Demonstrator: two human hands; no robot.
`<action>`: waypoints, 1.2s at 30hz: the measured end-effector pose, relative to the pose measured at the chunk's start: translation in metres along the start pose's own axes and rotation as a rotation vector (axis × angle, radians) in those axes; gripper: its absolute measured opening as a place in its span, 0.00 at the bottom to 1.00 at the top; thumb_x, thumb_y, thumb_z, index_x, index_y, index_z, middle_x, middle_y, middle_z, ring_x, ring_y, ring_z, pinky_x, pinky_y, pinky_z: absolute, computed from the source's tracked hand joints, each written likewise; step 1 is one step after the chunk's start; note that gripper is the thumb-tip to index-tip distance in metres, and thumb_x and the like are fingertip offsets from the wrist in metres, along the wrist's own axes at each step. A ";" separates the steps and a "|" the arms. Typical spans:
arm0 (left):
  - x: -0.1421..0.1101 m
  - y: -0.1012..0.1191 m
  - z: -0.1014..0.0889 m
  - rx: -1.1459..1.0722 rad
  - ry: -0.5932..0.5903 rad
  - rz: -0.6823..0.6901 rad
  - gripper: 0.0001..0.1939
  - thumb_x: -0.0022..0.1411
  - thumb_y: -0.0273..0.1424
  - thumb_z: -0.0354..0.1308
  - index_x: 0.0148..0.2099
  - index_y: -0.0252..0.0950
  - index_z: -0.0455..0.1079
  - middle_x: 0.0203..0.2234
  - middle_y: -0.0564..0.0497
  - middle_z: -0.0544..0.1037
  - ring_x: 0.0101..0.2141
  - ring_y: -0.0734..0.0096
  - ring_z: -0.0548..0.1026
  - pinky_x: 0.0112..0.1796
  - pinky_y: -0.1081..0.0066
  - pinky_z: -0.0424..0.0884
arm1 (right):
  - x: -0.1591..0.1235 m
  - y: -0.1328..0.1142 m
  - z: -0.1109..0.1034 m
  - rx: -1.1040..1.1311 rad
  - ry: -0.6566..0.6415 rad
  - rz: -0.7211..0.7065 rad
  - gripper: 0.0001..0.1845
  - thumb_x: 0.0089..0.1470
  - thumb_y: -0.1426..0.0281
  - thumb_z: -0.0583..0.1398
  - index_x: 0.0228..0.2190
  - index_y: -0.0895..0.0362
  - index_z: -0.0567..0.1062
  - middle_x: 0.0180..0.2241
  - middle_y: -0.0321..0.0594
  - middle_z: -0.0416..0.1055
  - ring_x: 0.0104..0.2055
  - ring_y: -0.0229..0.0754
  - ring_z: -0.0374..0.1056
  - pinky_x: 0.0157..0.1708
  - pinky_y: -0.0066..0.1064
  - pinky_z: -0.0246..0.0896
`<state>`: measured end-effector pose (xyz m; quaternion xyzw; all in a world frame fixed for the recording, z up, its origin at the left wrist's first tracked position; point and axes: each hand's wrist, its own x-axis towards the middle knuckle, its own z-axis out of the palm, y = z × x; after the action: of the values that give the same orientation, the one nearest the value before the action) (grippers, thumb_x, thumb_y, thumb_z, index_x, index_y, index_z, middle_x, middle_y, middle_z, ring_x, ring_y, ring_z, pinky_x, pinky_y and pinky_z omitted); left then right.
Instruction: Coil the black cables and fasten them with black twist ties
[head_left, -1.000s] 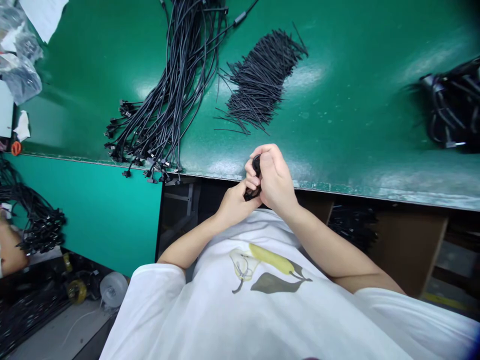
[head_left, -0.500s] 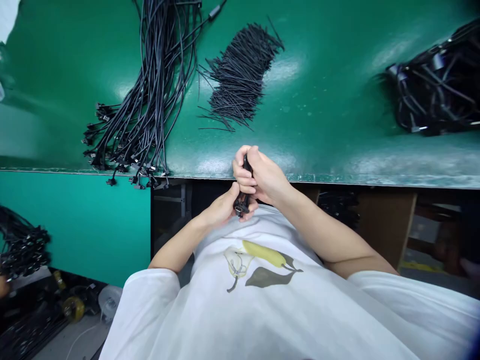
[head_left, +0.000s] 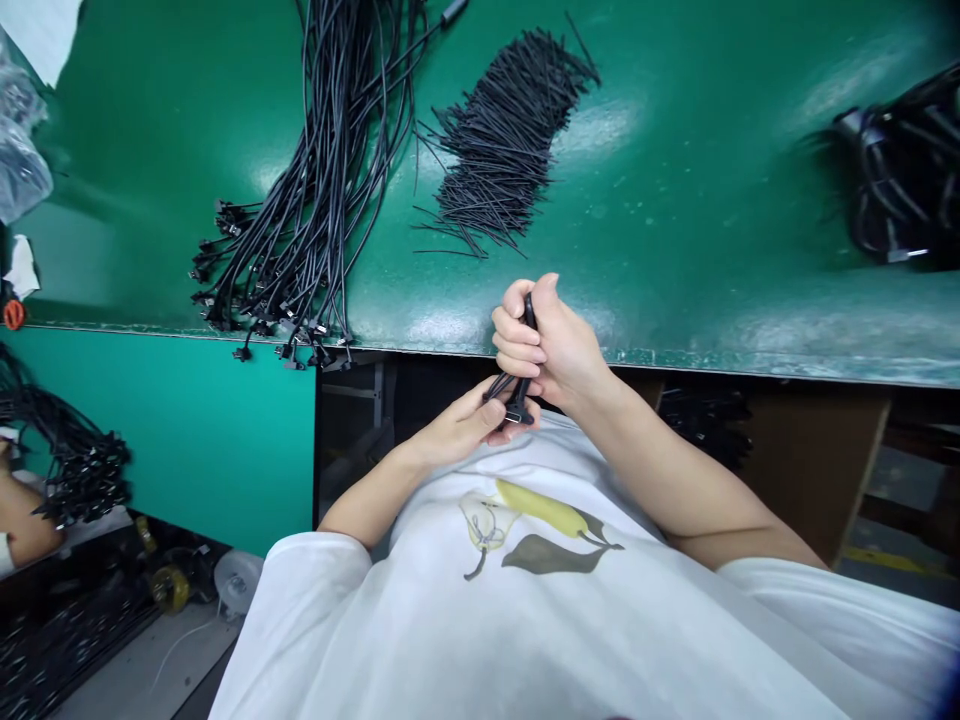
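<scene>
A green tabletop (head_left: 697, 230) spans the upper part of the frame, its near edge running across the middle. Below it, the person's white shirt (head_left: 540, 640) fills the lower centre, and a teal panel (head_left: 202, 430) lies at the left, under the table's edge. In the upper left a long bundle of black cables (head_left: 330, 170) fans downward, its connector ends gathered by the edge and some hanging past it. A pile of short black strips (head_left: 510, 135) lies in the upper centre, to the right of that bundle. At the right edge sits a blurred black bundle (head_left: 907, 190).

The right hand (head_left: 559, 345), at the centre of the frame, is curled nearly into a fist around a folded black cable (head_left: 529, 315), thumb raised beside its upper bend. The left hand (head_left: 465, 425), just below and to the left, is partly closed, cupping the cable's lower end between thumb and fingers. A small black connector (head_left: 517, 414) shows there beside the left thumb; the left fingers are mostly hidden.
</scene>
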<state>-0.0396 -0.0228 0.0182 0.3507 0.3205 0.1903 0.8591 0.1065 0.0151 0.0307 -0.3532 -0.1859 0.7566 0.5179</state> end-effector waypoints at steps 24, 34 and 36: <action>0.021 -0.009 0.003 -0.069 0.045 -0.133 0.30 0.56 0.58 0.58 0.37 0.33 0.67 0.27 0.49 0.72 0.23 0.77 0.59 0.24 0.71 0.48 | -0.006 0.012 -0.012 -0.137 -0.009 -0.292 0.21 0.59 0.49 0.60 0.32 0.53 0.63 0.17 0.23 0.52 0.16 0.29 0.47 0.16 0.22 0.52; 0.023 -0.009 0.006 -0.115 -0.076 -0.100 0.30 0.55 0.58 0.60 0.40 0.34 0.65 0.20 0.55 0.66 0.22 0.76 0.61 0.27 0.71 0.54 | -0.005 0.014 -0.018 -0.278 0.049 -0.505 0.15 0.64 0.58 0.58 0.30 0.54 0.64 0.15 0.21 0.56 0.18 0.30 0.61 0.49 0.40 0.70; 0.023 -0.006 0.008 -0.016 -0.071 -0.079 0.31 0.55 0.60 0.59 0.38 0.35 0.63 0.21 0.55 0.67 0.25 0.74 0.64 0.31 0.69 0.60 | -0.003 0.017 -0.020 -0.308 0.058 -0.561 0.12 0.64 0.60 0.58 0.32 0.54 0.64 0.19 0.23 0.60 0.18 0.29 0.63 0.46 0.39 0.72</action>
<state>-0.0168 -0.0178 0.0089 0.3373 0.3019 0.1464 0.8796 0.1108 0.0042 0.0066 -0.3840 -0.3734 0.5369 0.6518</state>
